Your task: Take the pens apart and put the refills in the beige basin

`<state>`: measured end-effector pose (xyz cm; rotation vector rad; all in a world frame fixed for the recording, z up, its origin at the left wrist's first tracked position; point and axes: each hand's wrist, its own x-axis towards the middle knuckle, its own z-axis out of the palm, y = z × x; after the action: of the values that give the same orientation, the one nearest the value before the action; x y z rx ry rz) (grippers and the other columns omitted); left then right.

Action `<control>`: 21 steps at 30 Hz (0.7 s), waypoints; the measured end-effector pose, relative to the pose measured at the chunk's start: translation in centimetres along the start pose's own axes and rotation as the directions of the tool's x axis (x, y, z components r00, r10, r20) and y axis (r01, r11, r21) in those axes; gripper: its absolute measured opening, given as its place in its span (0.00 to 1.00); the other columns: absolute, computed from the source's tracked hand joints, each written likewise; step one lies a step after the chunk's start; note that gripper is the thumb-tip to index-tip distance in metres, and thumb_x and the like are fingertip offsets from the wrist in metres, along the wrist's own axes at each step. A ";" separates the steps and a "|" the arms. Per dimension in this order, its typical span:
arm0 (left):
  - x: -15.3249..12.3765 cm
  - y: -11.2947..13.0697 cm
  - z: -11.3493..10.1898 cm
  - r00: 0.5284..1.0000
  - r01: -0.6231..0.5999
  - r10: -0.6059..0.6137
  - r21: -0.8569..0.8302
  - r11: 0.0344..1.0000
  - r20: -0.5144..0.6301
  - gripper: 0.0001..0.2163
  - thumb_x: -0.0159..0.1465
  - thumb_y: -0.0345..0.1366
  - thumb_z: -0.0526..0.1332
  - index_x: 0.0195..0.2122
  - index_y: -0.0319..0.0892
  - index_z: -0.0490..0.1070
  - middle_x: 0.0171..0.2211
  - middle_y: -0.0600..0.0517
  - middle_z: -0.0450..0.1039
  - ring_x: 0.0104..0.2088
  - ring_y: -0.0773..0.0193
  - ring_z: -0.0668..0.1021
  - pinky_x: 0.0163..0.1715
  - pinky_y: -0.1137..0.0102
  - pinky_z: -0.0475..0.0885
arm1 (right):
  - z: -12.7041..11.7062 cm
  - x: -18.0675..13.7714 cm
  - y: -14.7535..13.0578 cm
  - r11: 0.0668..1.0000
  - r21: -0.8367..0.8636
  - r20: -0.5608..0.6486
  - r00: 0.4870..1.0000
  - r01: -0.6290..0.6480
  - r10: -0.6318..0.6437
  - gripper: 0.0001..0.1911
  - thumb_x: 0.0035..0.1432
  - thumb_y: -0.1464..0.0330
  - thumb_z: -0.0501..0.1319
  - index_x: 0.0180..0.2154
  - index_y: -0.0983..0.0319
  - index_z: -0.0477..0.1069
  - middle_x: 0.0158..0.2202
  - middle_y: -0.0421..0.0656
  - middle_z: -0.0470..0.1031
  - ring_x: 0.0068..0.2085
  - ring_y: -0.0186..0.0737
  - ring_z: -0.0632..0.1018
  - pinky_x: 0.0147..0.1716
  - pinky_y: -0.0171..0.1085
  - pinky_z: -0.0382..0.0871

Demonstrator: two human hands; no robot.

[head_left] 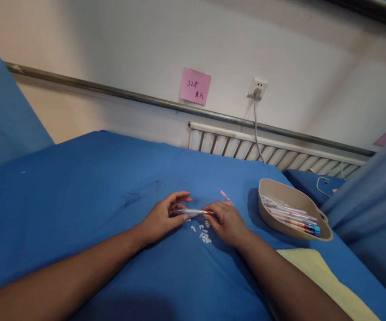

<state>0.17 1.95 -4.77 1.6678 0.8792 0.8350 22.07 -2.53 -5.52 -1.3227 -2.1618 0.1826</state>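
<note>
A slim white pen with a reddish band near its right end lies level between my two hands, over the blue cover. My right hand pinches that right end between thumb and fingers. At the other end, my left hand has its thumb and lower fingers around the pen's tip, with the index finger lifted off. Small white scraps lie scattered on the cloth just below the pen. Behind my right hand a pink patterned stick, perhaps another pen, is partly hidden.
To the right stands a beige basket with several pens in it. A yellow cloth lies under my right forearm's side. Beyond the blue-covered table are a radiator, a rail and a wall socket with a plugged-in cord.
</note>
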 end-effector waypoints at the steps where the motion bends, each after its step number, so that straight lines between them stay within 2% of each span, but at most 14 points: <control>1: 0.1 -0.1 0.0 1.000 0.011 -0.011 -0.009 1.000 -0.022 0.25 0.53 0.37 0.64 0.53 0.42 0.63 0.47 0.46 0.70 0.42 0.60 0.75 0.44 0.63 0.71 | -0.7 0.1 0.2 0.998 -0.058 -0.033 0.999 -0.005 0.003 0.07 0.62 0.68 0.55 0.40 0.59 0.70 0.35 0.41 0.76 0.37 0.38 0.75 0.42 0.38 0.61; 4: 0.6 -0.5 -0.2 0.997 0.036 -0.034 0.030 0.999 -0.063 0.20 0.55 0.39 0.61 0.49 0.40 0.66 0.45 0.46 0.72 0.41 0.60 0.75 0.44 0.62 0.71 | -4.0 -0.1 1.3 0.953 -0.272 -0.201 0.976 -0.136 0.082 0.11 0.63 0.68 0.51 0.41 0.61 0.70 0.37 0.45 0.76 0.40 0.42 0.74 0.43 0.40 0.60; 6: 0.7 -0.7 -0.3 0.998 0.037 -0.032 0.109 0.993 -0.053 0.17 0.56 0.39 0.60 0.46 0.39 0.68 0.42 0.47 0.73 0.40 0.59 0.75 0.43 0.62 0.72 | -6.9 -0.9 2.7 0.850 -0.408 -0.336 0.921 -0.333 0.199 0.13 0.63 0.66 0.50 0.42 0.63 0.70 0.38 0.48 0.76 0.40 0.45 0.74 0.43 0.41 0.60; 7: 0.7 -0.8 -0.4 0.999 0.035 -0.030 0.167 0.985 -0.031 0.16 0.56 0.39 0.59 0.45 0.39 0.69 0.40 0.47 0.74 0.39 0.59 0.76 0.42 0.63 0.72 | -8.2 -1.6 3.5 0.773 -0.447 -0.403 0.873 -0.450 0.275 0.14 0.63 0.65 0.49 0.43 0.63 0.70 0.38 0.49 0.76 0.40 0.46 0.75 0.42 0.41 0.60; 9: 0.6 -0.7 -0.3 1.000 0.006 -0.013 0.303 0.953 0.019 0.15 0.57 0.40 0.58 0.44 0.40 0.70 0.38 0.49 0.74 0.38 0.60 0.76 0.40 0.64 0.71 | -10.4 -3.6 5.4 0.563 -0.462 -0.515 0.724 -0.685 0.458 0.16 0.63 0.65 0.47 0.43 0.64 0.70 0.37 0.51 0.76 0.39 0.48 0.75 0.39 0.42 0.61; 10: 0.5 -0.6 -0.2 0.999 -0.022 0.005 0.371 0.928 0.046 0.15 0.58 0.41 0.58 0.44 0.41 0.71 0.38 0.49 0.74 0.37 0.59 0.75 0.39 0.65 0.71 | -11.1 -4.8 6.4 0.465 -0.455 -0.530 0.651 -0.759 0.544 0.17 0.63 0.64 0.47 0.43 0.64 0.71 0.37 0.52 0.76 0.38 0.49 0.76 0.38 0.42 0.61; 12: 0.3 -0.5 0.0 0.994 -0.097 0.057 0.496 0.863 0.094 0.14 0.59 0.42 0.58 0.44 0.42 0.71 0.39 0.49 0.74 0.39 0.58 0.75 0.40 0.65 0.70 | -12.1 -7.0 8.1 0.350 -0.462 -0.475 0.561 -0.814 0.678 0.18 0.62 0.62 0.47 0.41 0.63 0.72 0.37 0.52 0.76 0.38 0.51 0.76 0.36 0.43 0.61; 13: 0.3 -0.6 0.1 0.990 -0.135 0.088 0.548 0.825 0.111 0.14 0.59 0.43 0.58 0.44 0.42 0.71 0.40 0.49 0.73 0.40 0.58 0.74 0.41 0.65 0.69 | -12.3 -7.8 8.7 0.336 -0.472 -0.434 0.546 -0.815 0.716 0.18 0.62 0.62 0.48 0.41 0.63 0.73 0.37 0.52 0.76 0.39 0.51 0.76 0.35 0.43 0.62; 15: 0.4 -0.8 0.2 0.980 -0.198 0.140 0.635 0.747 0.141 0.14 0.61 0.44 0.57 0.42 0.43 0.71 0.39 0.49 0.73 0.41 0.57 0.73 0.42 0.64 0.67 | -12.5 -8.7 9.2 0.337 -0.490 -0.411 0.554 -0.804 0.724 0.17 0.60 0.62 0.50 0.41 0.62 0.73 0.40 0.52 0.76 0.41 0.52 0.76 0.36 0.43 0.62; 18: 0.9 -1.4 0.5 0.968 -0.249 0.182 0.715 0.654 0.172 0.12 0.62 0.43 0.56 0.40 0.43 0.72 0.38 0.49 0.72 0.40 0.56 0.72 0.42 0.64 0.66 | -11.9 -7.7 7.9 0.392 -0.514 -0.514 0.640 -0.763 0.571 0.17 0.58 0.65 0.52 0.45 0.63 0.71 0.45 0.53 0.73 0.45 0.52 0.74 0.40 0.44 0.62; 19: 1.0 -1.5 0.5 0.967 -0.253 0.181 0.731 0.634 0.177 0.11 0.62 0.43 0.57 0.39 0.43 0.72 0.37 0.49 0.72 0.39 0.57 0.72 0.41 0.64 0.65 | -11.3 -6.8 7.1 0.448 -0.520 -0.523 0.686 -0.727 0.506 0.16 0.59 0.65 0.51 0.46 0.63 0.70 0.45 0.52 0.73 0.46 0.51 0.73 0.42 0.44 0.62; 21: 1.1 -1.6 0.6 0.967 -0.254 0.177 0.746 0.616 0.183 0.09 0.62 0.41 0.57 0.37 0.42 0.71 0.36 0.49 0.71 0.38 0.57 0.71 0.40 0.65 0.65 | -9.4 -4.4 5.3 0.625 -0.497 -0.417 0.798 -0.601 0.436 0.15 0.60 0.67 0.51 0.45 0.63 0.70 0.43 0.50 0.74 0.43 0.45 0.74 0.43 0.39 0.63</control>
<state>1.03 2.95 -6.37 2.5922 1.0616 0.5413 32.80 -5.39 -1.84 -2.2029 -1.5868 -0.4993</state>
